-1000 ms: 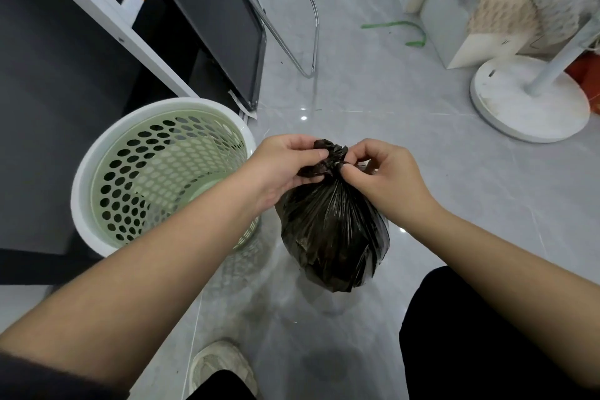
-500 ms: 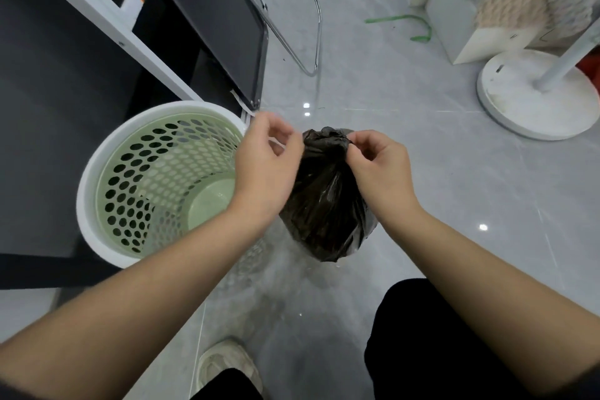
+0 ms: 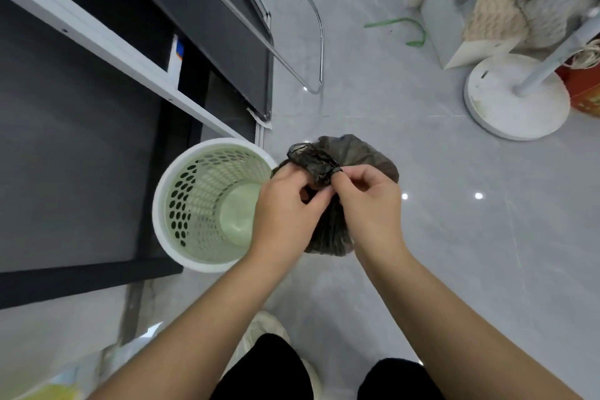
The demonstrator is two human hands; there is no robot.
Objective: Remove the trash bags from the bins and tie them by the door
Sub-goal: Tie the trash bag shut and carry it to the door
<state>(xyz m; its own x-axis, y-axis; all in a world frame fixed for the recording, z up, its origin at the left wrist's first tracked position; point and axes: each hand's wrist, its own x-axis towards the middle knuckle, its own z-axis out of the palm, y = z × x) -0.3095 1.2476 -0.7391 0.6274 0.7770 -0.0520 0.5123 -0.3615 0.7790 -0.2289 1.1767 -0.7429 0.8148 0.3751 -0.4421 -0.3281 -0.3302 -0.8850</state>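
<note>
The black trash bag [image 3: 360, 156] was out of the bin [image 3: 191, 191], just to the bin's right, its left side close against the white rim. Its mouth was gathered into a crumpled, twisted neck [image 3: 311, 157] that stuck up and leaned toward the bin. Whether the bottom of the bag sat on the floor [image 3: 454, 237] I could not tell, as my hands covered it.

My left hand [image 3: 285, 204] was curled on the bag's bin side, fingers bent inward and pinching the bunched plastic below the neck. My right hand [image 3: 370, 201] was on the side away from the bin, thumb and forefinger closed on the end of the twisted plastic, the other fingers folded. The two hands nearly touched over the bag.

The bin stood upright, and I looked straight down onto its green perforated wall and flat bottom. On the bin's left and behind it ran a dark cabinet with a white edge [image 3: 97, 39]. Beyond the bin, a bent chrome tube frame [image 3: 320, 42] stood on the grey floor. Farther right of the bin, well apart, was a round white stand base [image 3: 516, 97], and beyond it a green strap [image 3: 410, 27] lay on the floor. Nearer to me than the bin were my pale shoe [image 3: 269, 325] and my black trousers [image 3: 269, 370].
</note>
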